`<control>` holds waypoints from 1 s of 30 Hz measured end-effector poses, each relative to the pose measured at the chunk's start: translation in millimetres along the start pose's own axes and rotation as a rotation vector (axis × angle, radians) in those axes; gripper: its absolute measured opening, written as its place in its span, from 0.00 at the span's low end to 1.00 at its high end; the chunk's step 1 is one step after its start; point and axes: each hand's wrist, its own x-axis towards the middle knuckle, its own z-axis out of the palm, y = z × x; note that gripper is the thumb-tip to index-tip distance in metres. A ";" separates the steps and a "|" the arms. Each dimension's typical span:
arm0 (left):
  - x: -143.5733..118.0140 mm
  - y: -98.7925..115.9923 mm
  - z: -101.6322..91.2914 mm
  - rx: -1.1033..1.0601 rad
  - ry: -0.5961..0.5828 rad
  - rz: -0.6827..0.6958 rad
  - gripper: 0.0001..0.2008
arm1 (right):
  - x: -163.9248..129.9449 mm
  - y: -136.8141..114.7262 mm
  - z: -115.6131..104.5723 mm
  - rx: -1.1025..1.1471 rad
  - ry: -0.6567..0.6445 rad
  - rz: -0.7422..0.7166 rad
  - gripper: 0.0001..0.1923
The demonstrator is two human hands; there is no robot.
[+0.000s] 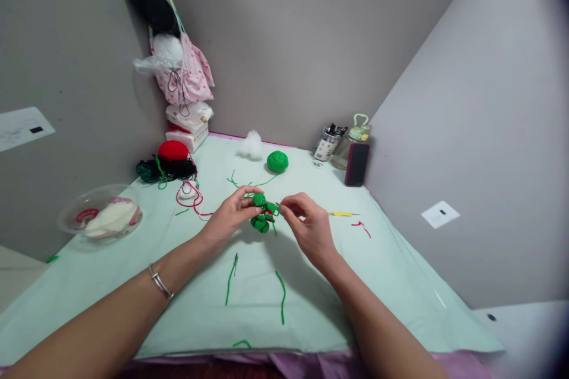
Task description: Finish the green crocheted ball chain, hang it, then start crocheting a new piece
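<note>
- The fingers of the left hand (229, 216) pinched the rounded top of a small green crocheted piece (262, 213), held just above the middle of the bench (133, 302).
- The fingers of the right hand (311, 228) were pressed together on the right edge of the same piece, apparently on a thin strand; a needle could not be made out.
- Judgement: the work would go best with the left pinch firm and steady, and the right hand pulling in short, even strokes so the soft stitches would not distort.
- The piece looked knobbly and soft, made of several small lobes, with a trace of red at the centre.
- Loose green yarn offcuts (281, 296) lay limp on the pale green bench cover, near the forearms.
- A yellow-handled crochet hook (343, 214) lay just beyond the right hand.
- A tight round green yarn ball (277, 161) and a fluffy white stuffing tuft (251, 144) sat further back.
- A clear plastic bowl (101, 213) stood well apart on the left.
</note>
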 end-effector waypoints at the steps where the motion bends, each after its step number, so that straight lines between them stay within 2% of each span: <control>1: 0.7 -1.0 -0.1 0.022 0.007 0.014 0.17 | 0.3 2.4 0.5 -0.011 -0.008 0.012 0.06; 9: 5.3 -8.0 -3.6 0.176 0.057 0.111 0.18 | -1.7 17.3 6.3 -0.197 -0.066 -0.044 0.07; 13: 5.0 -7.2 -3.2 0.186 0.065 0.102 0.16 | -3.1 20.0 8.5 -0.303 -0.092 -0.075 0.08; 18: 3.7 -6.0 -5.8 0.169 0.058 0.056 0.16 | -1.8 13.8 4.1 -0.319 -0.080 -0.074 0.10; 21: 4.6 -6.8 -9.2 0.119 0.017 0.040 0.16 | 1.6 11.2 -0.4 -0.165 -0.100 -0.030 0.10; 25: 5.6 -5.7 -10.7 -0.009 -0.054 0.010 0.16 | 7.2 14.1 -3.7 0.147 -0.158 0.118 0.06; 30: 4.2 -1.1 -6.5 -0.115 -0.047 -0.016 0.16 | 9.6 16.4 -2.7 0.384 -0.214 0.245 0.05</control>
